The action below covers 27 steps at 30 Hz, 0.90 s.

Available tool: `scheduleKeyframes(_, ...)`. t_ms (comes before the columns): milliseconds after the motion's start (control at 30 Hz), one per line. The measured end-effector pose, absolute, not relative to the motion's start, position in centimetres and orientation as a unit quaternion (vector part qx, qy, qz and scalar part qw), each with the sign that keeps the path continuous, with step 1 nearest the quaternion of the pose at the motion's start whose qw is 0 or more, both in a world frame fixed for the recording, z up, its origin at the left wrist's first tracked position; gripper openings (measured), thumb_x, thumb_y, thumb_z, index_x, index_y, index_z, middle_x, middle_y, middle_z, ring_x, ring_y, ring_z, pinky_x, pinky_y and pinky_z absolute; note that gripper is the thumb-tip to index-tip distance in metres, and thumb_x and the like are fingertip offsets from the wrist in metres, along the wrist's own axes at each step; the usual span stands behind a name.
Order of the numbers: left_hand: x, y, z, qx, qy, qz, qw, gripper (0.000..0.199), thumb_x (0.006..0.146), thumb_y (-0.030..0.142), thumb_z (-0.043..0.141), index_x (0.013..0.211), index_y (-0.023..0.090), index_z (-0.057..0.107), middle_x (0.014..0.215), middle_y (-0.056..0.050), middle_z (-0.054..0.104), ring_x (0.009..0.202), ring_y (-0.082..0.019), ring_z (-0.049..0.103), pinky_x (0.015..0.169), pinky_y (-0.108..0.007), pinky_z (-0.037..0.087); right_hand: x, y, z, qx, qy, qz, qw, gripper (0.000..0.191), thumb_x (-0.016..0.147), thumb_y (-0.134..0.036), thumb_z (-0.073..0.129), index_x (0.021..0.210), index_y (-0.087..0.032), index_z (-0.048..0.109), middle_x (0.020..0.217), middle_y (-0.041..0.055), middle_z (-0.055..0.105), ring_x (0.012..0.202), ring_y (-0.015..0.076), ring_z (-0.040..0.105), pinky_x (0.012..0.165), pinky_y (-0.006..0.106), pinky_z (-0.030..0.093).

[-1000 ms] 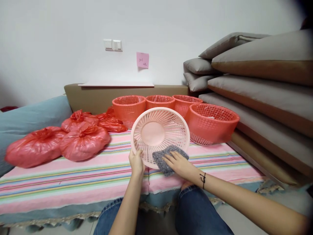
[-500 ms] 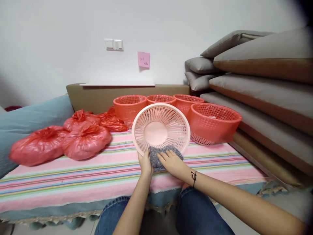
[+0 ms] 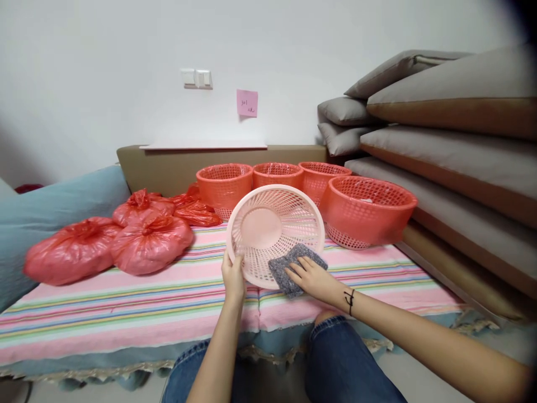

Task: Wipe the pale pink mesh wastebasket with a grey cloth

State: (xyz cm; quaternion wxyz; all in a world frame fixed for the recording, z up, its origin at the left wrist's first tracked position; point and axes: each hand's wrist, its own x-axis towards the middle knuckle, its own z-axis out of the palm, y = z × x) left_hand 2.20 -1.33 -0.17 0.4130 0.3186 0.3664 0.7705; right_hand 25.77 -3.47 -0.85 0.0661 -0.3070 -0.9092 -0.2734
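Your L hand (image 3: 234,277): fingers clamped on pink basket (image 3: 262,228), 7 o'clk rim. R hand (image 3: 315,281): fingers apart on grey cloth (image 3: 282,271), 5 o'clk; can't tell grip.

I see soft, bright light all over. At nine o'clock, the red bags (image 3: 84,246) shine. At two, the corner (image 3: 526,17) goes black. Big cushions (image 3: 453,154) at three look stretched.

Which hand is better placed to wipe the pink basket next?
Probably your right hand: its fingers press the gray cloth against the pink plastic basket, while your left hand grips that basket.
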Motion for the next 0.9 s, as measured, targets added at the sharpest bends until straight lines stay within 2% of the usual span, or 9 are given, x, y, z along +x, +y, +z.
scheduleKeyframes(100,3.8,-1.4,-1.1,0.312,0.351,0.764,0.443,0.055,0.070,0.018,0.072,0.123,0.026,0.063,0.132,-0.006,0.065,0.123,-0.021,0.060,0.103,-0.031,0.046,22.4,-3.9,-0.2,-0.352,-0.894,-0.264,0.088,0.044,0.093,-0.005,0.050,0.136,-0.009,0.055,0.117,0.0174,0.069,0.104,0.0274,0.066,0.094,0.046,0.053)
scheduleKeyframes(267,5.6,-1.5,-1.3,0.231,0.363,0.757,0.491,0.049,0.072,0.020,0.072,0.121,0.023,0.063,0.126,-0.006,0.068,0.116,-0.019,0.064,0.105,-0.033,0.045,18.9,-4.6,-0.8,-0.383,-0.882,-0.245,0.120,0.046,0.093,-0.006,0.049,0.138,-0.008,0.053,0.122,0.0179,0.068,0.103,0.0259,0.067,0.092,0.043,0.055)
scheduleKeyframes(400,4.2,-1.1,-0.2,0.237,0.322,0.775,0.489,0.046,0.072,0.025,0.078,0.117,0.022,0.066,0.125,-0.008,0.069,0.112,-0.020,0.066,0.104,-0.036,0.047,21.5,-4.9,-2.0,-0.350,-0.890,-0.263,0.128,0.046,0.093,-0.006,0.049,0.138,-0.011,0.053,0.130,0.0137,0.066,0.112,0.0260,0.063,0.097,0.042,0.052)
scheduleKeyframes(600,2.5,-1.0,0.4,0.250,0.332,0.780,0.468,0.044,0.066,0.026,0.082,0.108,0.020,0.071,0.114,-0.007,0.073,0.111,-0.022,0.067,0.103,-0.038,0.048,28.3,-3.5,-1.5,-0.316,-0.897,-0.292,0.099,0.042,0.093,-0.007,0.052,0.133,-0.014,0.057,0.130,0.0145,0.065,0.124,0.0297,0.056,0.106,0.051,0.044)
scheduleKeyframes(700,2.7,-1.2,0.3,0.258,0.341,0.770,0.474,0.043,0.065,0.028,0.081,0.107,0.019,0.071,0.110,-0.007,0.074,0.111,-0.023,0.067,0.102,-0.037,0.048,28.3,-3.3,-1.2,-0.304,-0.901,-0.297,0.087,0.039,0.092,-0.007,0.053,0.130,-0.012,0.059,0.123,0.0150,0.068,0.117,0.0291,0.059,0.103,0.050,0.045)
scheduleKeyframes(900,4.9,-1.5,-0.9,0.282,0.317,0.755,0.500,0.059,0.067,0.020,0.080,0.123,0.024,0.064,0.133,-0.008,0.066,0.123,-0.021,0.061,0.105,-0.033,0.045,22.8,-4.3,-1.3,-0.347,-0.879,-0.300,0.127,0.040,0.092,-0.007,0.052,0.132,-0.007,0.058,0.113,0.0155,0.070,0.102,0.0277,0.064,0.095,0.044,0.049)
